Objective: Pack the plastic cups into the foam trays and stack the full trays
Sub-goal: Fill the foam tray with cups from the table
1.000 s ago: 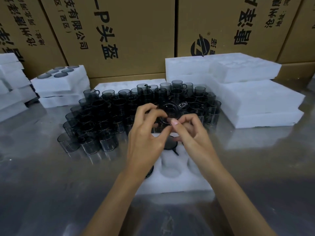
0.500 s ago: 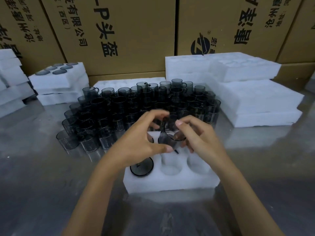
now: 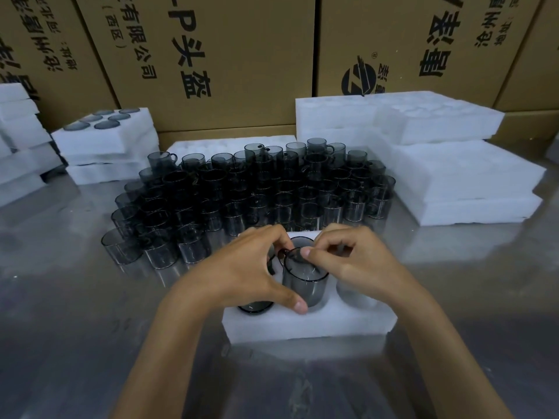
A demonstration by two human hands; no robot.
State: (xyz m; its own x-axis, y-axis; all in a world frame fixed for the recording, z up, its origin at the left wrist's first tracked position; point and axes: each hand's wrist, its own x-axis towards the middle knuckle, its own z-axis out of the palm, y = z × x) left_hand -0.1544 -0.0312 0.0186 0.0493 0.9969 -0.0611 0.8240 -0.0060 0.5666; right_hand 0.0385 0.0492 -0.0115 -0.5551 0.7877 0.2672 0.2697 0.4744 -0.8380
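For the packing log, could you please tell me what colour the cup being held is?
The cup is translucent smoky grey, shown best in the head view.

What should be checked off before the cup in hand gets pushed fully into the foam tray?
1. Cup held by both hands, left hand at its side and right hand at its rim: ok.
2. Cup upright over the near middle pocket: ok.
3. Cup seated to full depth: not ok, most of it stands above the foam tray.
4. Near left pocket already filled with a seated cup: ok.
5. Near right pocket free: ok.
6. Far row pockets free: cannot tell, hands cover them.
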